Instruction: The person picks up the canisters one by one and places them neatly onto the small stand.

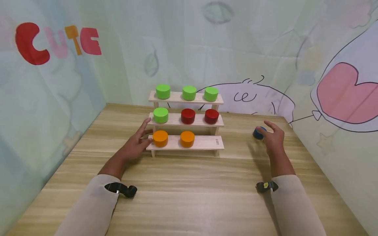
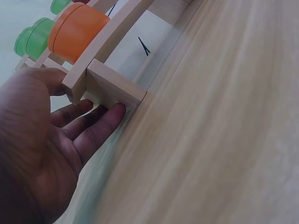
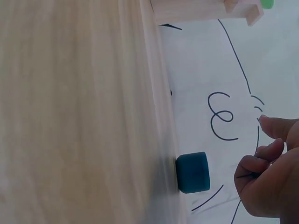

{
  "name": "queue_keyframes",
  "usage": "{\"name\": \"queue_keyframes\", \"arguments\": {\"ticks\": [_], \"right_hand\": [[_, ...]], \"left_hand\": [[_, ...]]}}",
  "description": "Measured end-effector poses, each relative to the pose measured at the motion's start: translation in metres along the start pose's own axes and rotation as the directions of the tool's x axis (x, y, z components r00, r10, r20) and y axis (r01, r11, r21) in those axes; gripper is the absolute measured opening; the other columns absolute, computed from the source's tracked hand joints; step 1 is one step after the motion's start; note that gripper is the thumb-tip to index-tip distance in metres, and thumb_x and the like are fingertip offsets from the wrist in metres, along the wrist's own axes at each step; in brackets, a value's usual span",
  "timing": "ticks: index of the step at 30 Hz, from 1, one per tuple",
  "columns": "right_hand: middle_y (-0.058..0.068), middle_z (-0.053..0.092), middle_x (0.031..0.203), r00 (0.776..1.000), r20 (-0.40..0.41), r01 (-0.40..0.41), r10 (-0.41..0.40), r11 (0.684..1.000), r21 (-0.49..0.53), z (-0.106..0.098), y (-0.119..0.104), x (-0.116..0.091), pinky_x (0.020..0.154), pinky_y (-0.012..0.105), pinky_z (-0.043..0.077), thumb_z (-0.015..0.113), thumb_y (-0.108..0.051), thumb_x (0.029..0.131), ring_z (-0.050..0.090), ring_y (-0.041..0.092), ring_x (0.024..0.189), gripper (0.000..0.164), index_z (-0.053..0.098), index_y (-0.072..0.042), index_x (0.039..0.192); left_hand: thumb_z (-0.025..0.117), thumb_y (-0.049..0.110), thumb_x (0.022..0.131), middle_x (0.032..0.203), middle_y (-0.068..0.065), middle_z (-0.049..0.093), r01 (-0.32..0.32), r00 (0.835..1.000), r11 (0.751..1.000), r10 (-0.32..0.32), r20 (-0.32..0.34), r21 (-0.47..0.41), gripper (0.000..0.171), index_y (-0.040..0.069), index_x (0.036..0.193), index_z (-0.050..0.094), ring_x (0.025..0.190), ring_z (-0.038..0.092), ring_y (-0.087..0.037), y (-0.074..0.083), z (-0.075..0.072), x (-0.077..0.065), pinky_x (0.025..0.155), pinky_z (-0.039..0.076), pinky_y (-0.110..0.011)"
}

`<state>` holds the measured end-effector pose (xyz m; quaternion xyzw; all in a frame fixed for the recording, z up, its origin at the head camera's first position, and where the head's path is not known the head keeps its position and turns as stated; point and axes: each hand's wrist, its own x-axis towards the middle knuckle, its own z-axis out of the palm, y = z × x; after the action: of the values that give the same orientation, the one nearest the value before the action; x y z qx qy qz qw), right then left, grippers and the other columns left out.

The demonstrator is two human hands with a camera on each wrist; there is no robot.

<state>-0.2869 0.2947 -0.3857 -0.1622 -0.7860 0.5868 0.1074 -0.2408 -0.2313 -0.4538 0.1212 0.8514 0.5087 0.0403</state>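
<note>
A three-step wooden stand [image 1: 203, 142] holds coloured cylinders. Beside its left end, my left hand [image 1: 137, 144] rests its thumb on the lowest plank's edge near an orange cylinder [image 1: 160, 139]; in the left wrist view its extended fingers [image 2: 105, 126] lie against the stand's leg [image 2: 117, 86]. Off to the stand's right, a blue cylinder [image 3: 193, 172] stands on the table. My right hand [image 1: 274, 136] hovers near it, thumb and index finger apart. The right wrist view shows a gap between that hand [image 3: 268, 179] and the blue cylinder.
Three green cylinders [image 1: 189, 93] line the top step. On the middle one are a green cylinder [image 1: 160, 115] and two red ones [image 1: 188, 116]. A second orange cylinder [image 1: 187, 139] is on the lowest. Printed cloth [image 1: 183, 42] walls the wooden table [image 1: 189, 196].
</note>
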Motion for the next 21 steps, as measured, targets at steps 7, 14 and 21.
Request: {"name": "queue_keyframes", "arguments": {"ticks": [7, 14, 21], "right_hand": [[0.005, 0.028, 0.163, 1.000, 0.030, -0.005, 0.005, 1.000, 0.014, -0.006, 0.010, 0.011, 0.057, 0.019, 0.044, 0.073, -0.024, 0.090, 0.044, 0.002, 0.060, 0.060, 0.052, -0.021, 0.146], [0.006, 0.028, 0.161, 0.999, 0.034, -0.009, 0.010, 1.000, -0.024, -0.009, 0.025, 0.020, 0.058, 0.020, 0.043, 0.071, -0.031, 0.091, 0.043, 0.002, 0.056, 0.060, 0.050, -0.023, 0.147], [0.008, 0.036, 0.155, 0.998, 0.039, -0.039, 0.040, 0.999, -0.025, -0.014, 0.036, 0.025, 0.053, 0.021, 0.043, 0.071, -0.030, 0.091, 0.048, 0.005, 0.052, 0.060, 0.050, -0.022, 0.147]], "left_hand": [[0.051, 0.034, 0.103, 0.161, -0.018, 0.030, 0.004, 1.000, 1.000, -0.004, -0.001, -0.010, 0.076, 0.065, 0.147, -0.003, 0.129, 0.053, -0.049, 0.002, 0.000, 0.001, 0.082, 0.057, -0.041], [0.051, 0.037, 0.103, 0.161, -0.015, 0.031, 0.030, 0.999, 1.000, -0.030, -0.011, -0.011, 0.076, 0.065, 0.147, -0.003, 0.130, 0.053, -0.046, 0.002, 0.000, 0.001, 0.083, 0.057, -0.041], [0.050, 0.033, 0.103, 0.161, -0.017, 0.030, 0.025, 1.000, 1.000, -0.025, -0.004, -0.011, 0.077, 0.065, 0.148, -0.004, 0.130, 0.053, -0.047, 0.001, 0.001, 0.002, 0.083, 0.057, -0.043]]}}
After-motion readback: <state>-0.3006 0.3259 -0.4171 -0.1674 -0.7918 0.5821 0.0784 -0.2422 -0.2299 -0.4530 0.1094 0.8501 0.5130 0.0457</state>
